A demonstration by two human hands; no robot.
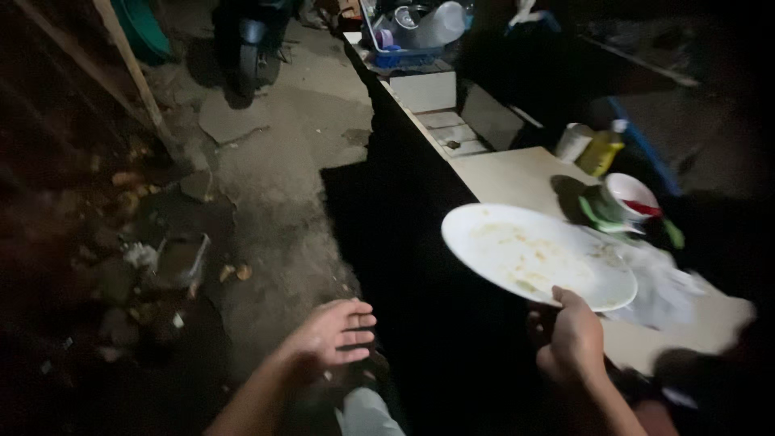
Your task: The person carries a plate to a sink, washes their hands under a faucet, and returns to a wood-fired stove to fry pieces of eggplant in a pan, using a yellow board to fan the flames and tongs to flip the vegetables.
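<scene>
Here the left hand [335, 331] hangs spread and empty over the ground while the right hand [571, 343] pinches the soiled white plate [537, 254] by its near rim, likely mid-scraping, with the counter [517, 173] beyond.

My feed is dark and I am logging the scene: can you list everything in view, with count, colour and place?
round white plate smeared with food residue: 1, white, held over the counter's near edge
pale stone counter: 1, beige, runs from upper centre to lower right
small white bowl with a red item inside: 1, white, on the counter behind the plate
yellow squeeze bottle: 1, yellow, far side of the counter
white cup: 1, white, beside the bottle
blue dish rack holding pale dishware: 1, blue, top centre
parked scooter: 1, dark, top left
left hand: 1, open, empty, above the ground
right hand: 1, grips the plate's rim
</scene>
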